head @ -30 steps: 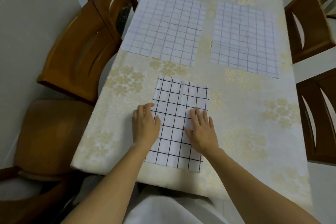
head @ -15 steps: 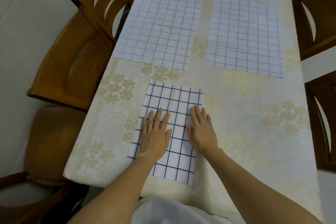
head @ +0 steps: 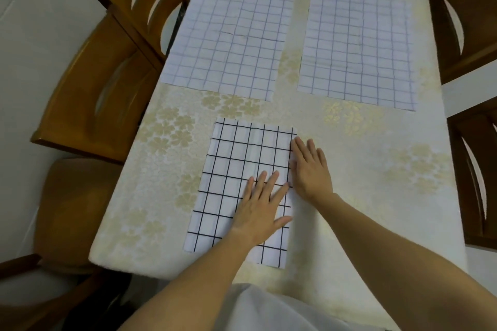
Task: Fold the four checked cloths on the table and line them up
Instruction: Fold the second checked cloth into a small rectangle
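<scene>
The black-checked cloth [head: 236, 183] lies flat on the bench [head: 363, 196], under my left hand [head: 259, 207], whose fingers are spread on the cloth's right half. My right hand [head: 309, 169] lies along the cloth's right edge, fingers straight and almost together, touching that edge.

Cream floral tablecloth [head: 376, 174], two wooden chairs at left [head: 70, 105], two darker chairs at right [head: 478, 35]

This looks like a home dining room. A long table [head: 363, 196], covered in cream with a gold flower print, has wooden chairs [head: 88, 94] with curved slatted backs along both sides. One padded seat [head: 78, 209] shows. The floor [head: 32, 62] is pale.
</scene>
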A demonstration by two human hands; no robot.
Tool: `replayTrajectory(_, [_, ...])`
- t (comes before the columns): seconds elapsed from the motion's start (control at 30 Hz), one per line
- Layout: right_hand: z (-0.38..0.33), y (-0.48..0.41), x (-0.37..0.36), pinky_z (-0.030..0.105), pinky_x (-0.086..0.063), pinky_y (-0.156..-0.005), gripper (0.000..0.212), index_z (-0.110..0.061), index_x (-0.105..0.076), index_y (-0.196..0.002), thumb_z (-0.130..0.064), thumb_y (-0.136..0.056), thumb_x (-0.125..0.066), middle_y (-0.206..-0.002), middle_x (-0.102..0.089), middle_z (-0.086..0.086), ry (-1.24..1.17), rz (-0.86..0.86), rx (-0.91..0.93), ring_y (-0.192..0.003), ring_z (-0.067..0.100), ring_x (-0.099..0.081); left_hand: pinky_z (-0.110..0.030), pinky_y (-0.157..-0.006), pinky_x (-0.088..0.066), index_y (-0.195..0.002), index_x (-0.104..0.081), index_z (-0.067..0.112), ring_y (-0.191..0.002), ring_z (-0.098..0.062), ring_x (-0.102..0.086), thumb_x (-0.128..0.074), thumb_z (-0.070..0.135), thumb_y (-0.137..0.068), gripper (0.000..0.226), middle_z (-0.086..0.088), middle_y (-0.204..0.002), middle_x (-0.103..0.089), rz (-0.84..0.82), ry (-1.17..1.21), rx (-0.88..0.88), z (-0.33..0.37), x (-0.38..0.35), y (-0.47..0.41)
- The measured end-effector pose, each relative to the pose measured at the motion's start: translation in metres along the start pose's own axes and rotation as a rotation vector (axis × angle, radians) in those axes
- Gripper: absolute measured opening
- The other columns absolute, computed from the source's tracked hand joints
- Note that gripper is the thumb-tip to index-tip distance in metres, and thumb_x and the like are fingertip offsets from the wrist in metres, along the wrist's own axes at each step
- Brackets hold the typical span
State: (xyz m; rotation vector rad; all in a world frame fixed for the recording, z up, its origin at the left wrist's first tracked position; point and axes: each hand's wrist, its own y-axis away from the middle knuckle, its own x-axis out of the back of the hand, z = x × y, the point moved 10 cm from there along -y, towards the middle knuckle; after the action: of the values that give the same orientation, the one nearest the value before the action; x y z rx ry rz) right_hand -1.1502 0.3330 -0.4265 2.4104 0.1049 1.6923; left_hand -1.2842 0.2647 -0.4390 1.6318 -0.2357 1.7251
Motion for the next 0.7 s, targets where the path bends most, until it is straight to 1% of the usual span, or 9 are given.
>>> replayTrajectory(0.1, [0.010, -0.013, 0.003, 0.044, 0.003, -0.125, 0.057, -0.022, -0.008, -0.162, -0.042, -0.109, -0.012, -0.170, -0.002, -0.004, 0.046, -0.045, -0.024, -0.156, 0.026, 0.006, -0.057, -0.124, 0.008, -0.162, 0.008, 0.034, -0.153, -0.033, 0.024, -0.029, 0.078, -0.095, 0.088, -0.009, -0.168, 0.022, -0.036, -0.006, -0.010, 0.003, 0.002, 0.001])
replayTrajectory(0.2, [0.015, -0.025, 0.005, 0.049, 0.006, -0.124, 0.059, -0.026, 0.003, -0.161, -0.045, -0.108, -0.013, -0.169, 0.009, -0.005, 0.091, -0.107, -0.106, -0.154, 0.030, 0.014, -0.059, -0.123, 0.009, -0.161, 0.005, 0.039, -0.153, -0.033, 0.024, -0.032, 0.082, -0.090, 0.091, -0.005, -0.168, 0.022, -0.052, -0.011, -0.013, 0.005, 0.002, 0.005])
replayTrajectory(0.27, [0.014, -0.030, 0.007, 0.051, 0.005, -0.125, 0.059, -0.026, 0.004, -0.161, -0.045, -0.108, -0.014, -0.169, 0.011, -0.005, 0.081, -0.142, -0.137, -0.154, 0.032, 0.015, -0.058, -0.123, 0.011, -0.161, 0.003, 0.041, -0.153, -0.032, 0.025, -0.031, 0.084, -0.089, 0.091, -0.002, -0.168, 0.022, -0.051, -0.013, -0.047, 0.010, -0.001, 0.013])
replayTrajectory(0.37, [0.013, -0.028, 0.006, 0.052, 0.004, -0.125, 0.059, -0.028, 0.006, -0.161, -0.044, -0.109, -0.015, -0.168, 0.013, -0.006, 0.070, -0.179, -0.150, -0.154, 0.032, 0.016, -0.057, -0.123, 0.011, -0.160, 0.010, 0.040, -0.152, -0.028, 0.028, -0.028, 0.085, -0.088, 0.093, 0.003, -0.167, 0.025, -0.075, -0.004, -0.079, 0.017, -0.011, 0.030])
replayTrajectory(0.47, [0.013, -0.025, 0.007, 0.051, 0.005, -0.125, 0.060, -0.026, 0.006, -0.161, -0.044, -0.109, -0.018, -0.169, 0.011, -0.001, 0.082, -0.160, -0.151, -0.154, 0.034, 0.015, -0.055, -0.124, 0.011, -0.160, 0.013, 0.037, -0.151, -0.024, 0.031, -0.027, 0.086, -0.088, 0.096, 0.005, -0.167, 0.027, -0.077, 0.013, -0.076, 0.019, -0.016, 0.045])
replayTrajectory(0.53, [0.004, -0.020, 0.013, 0.049, 0.002, -0.126, 0.062, -0.022, 0.004, -0.161, -0.042, -0.109, -0.022, -0.169, 0.007, 0.002, 0.079, -0.096, -0.106, -0.154, 0.032, 0.012, -0.053, -0.125, 0.010, -0.161, 0.011, 0.033, -0.152, -0.021, 0.029, -0.025, 0.085, -0.090, 0.095, 0.005, -0.168, 0.024, -0.039, 0.041, -0.059, 0.017, -0.012, 0.049])
replayTrajectory(0.57, [-0.006, -0.015, 0.017, 0.047, 0.000, -0.126, 0.062, -0.021, 0.003, -0.162, -0.041, -0.109, -0.024, -0.170, 0.005, 0.003, 0.069, -0.057, -0.053, -0.155, 0.030, 0.010, -0.051, -0.125, 0.009, -0.162, 0.009, 0.029, -0.153, -0.019, 0.027, -0.021, 0.082, -0.093, 0.092, 0.005, -0.168, 0.021, 0.001, 0.057, -0.022, 0.011, -0.006, 0.048])
replayTrajectory(0.63, [-0.032, -0.002, 0.021, 0.043, -0.003, -0.127, 0.060, -0.018, -0.005, -0.162, -0.040, -0.110, -0.024, -0.169, -0.002, 0.003, 0.017, 0.005, 0.093, -0.156, 0.027, 0.004, -0.048, -0.126, 0.003, -0.163, 0.003, 0.023, -0.155, -0.018, 0.019, -0.014, 0.070, -0.101, 0.080, 0.004, -0.170, 0.014, 0.125, 0.085, 0.107, -0.011, 0.010, 0.040])
replayTrajectory(0.7, [-0.059, 0.018, 0.013, 0.044, -0.010, -0.127, 0.058, -0.015, -0.013, -0.161, -0.039, -0.110, -0.023, -0.168, -0.011, 0.005, 0.002, 0.014, 0.252, -0.156, 0.026, -0.003, -0.047, -0.127, 0.000, -0.163, 0.001, 0.020, -0.156, -0.019, 0.015, -0.013, 0.058, -0.105, 0.071, 0.002, -0.170, 0.011, 0.194, 0.122, 0.242, -0.039, 0.021, 0.032])
